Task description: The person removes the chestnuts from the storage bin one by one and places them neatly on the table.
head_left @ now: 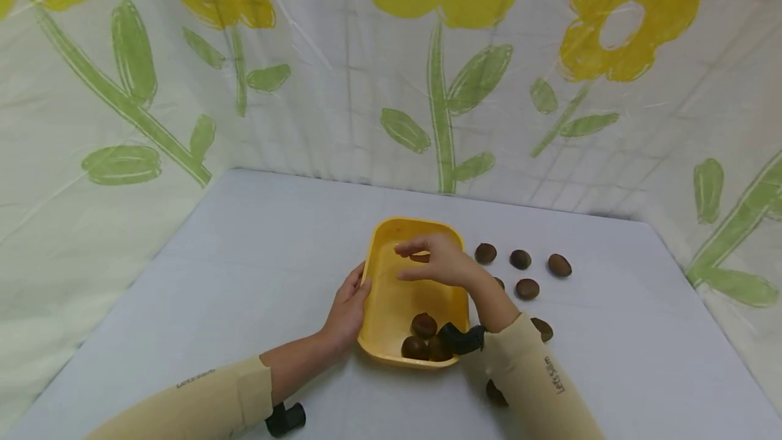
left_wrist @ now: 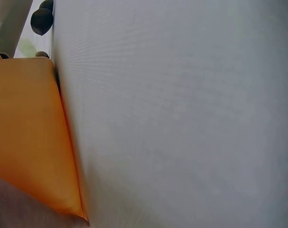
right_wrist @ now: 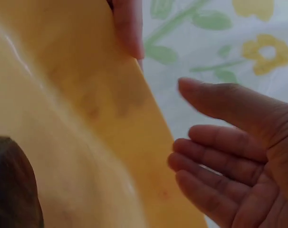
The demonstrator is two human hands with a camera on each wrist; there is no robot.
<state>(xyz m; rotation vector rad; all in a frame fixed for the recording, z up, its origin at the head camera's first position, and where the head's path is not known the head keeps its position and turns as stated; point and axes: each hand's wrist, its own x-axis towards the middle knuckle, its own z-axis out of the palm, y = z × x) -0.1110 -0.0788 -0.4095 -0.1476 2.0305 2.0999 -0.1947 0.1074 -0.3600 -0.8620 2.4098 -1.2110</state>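
Observation:
A yellow plastic tray [head_left: 386, 297] lies on the table, and my left hand [head_left: 347, 311] grips its left edge with the thumb at the rim. Three brown chestnuts [head_left: 424, 324] sit inside at the tray's near end, partly hidden by the right wrist's black camera mount. Over the middle of the tray hovers my right hand [head_left: 436, 261], fingers apart from the thumb and nothing between them. The right wrist view shows that hand [right_wrist: 229, 161] with relaxed fingers, beside one dark chestnut [right_wrist: 13, 185]. In the left wrist view, the tray's outer wall [left_wrist: 27, 128] stands above the hand [left_wrist: 25, 204].
Several loose chestnuts [head_left: 527, 289] lie on the white table [head_left: 275, 243] right of the tray. Another chestnut [head_left: 496, 394] is partly covered by the right sleeve [head_left: 531, 372]. A white curtain [head_left: 318, 121] with painted yellow flowers hangs behind the table.

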